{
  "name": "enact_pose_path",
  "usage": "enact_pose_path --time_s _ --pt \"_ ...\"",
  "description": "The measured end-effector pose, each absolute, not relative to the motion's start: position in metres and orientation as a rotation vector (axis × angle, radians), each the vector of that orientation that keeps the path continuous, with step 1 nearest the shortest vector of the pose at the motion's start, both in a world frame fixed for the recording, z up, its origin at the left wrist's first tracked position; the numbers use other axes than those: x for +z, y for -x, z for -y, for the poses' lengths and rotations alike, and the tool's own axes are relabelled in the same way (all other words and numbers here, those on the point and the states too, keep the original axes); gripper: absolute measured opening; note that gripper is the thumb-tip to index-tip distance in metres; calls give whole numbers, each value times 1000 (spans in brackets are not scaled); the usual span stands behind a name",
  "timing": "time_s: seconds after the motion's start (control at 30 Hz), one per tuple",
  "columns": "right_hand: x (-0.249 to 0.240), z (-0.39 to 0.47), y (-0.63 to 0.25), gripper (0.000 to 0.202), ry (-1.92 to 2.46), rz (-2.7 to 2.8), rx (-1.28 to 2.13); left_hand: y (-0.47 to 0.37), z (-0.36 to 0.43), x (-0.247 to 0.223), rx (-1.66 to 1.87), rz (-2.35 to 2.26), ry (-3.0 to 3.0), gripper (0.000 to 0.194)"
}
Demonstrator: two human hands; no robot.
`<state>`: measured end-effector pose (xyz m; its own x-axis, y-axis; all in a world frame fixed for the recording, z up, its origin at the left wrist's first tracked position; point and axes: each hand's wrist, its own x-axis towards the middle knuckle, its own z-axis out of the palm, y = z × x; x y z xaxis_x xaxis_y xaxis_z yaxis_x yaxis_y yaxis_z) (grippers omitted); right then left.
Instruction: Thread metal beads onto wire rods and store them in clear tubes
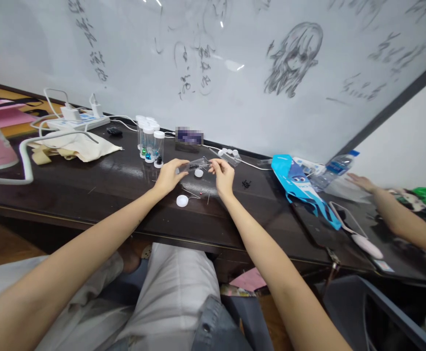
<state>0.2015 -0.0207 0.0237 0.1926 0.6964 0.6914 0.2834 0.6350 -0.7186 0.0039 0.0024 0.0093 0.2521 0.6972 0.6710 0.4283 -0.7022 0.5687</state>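
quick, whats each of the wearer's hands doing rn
Left hand: closed around a clear tube, holding it.
Right hand: fingers pinched closed near the tube's end; whatever they hold is too small to tell.

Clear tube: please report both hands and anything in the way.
Left hand holding clear tube. Right hand pinched at its end, held item too small to tell. White cap loose nearby; nothing seems to block.
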Motion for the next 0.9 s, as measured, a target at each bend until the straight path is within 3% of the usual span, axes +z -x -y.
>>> enact_pose_path --time_s 0.5,0.9 --pt "31 29 -205 24 978 1734 31 -2 -7 6 1474 -1093 -2320 31" --pt "29 30 -200 23 944 1872 8 -1 -6 6 1507 -1046 -2302 31"
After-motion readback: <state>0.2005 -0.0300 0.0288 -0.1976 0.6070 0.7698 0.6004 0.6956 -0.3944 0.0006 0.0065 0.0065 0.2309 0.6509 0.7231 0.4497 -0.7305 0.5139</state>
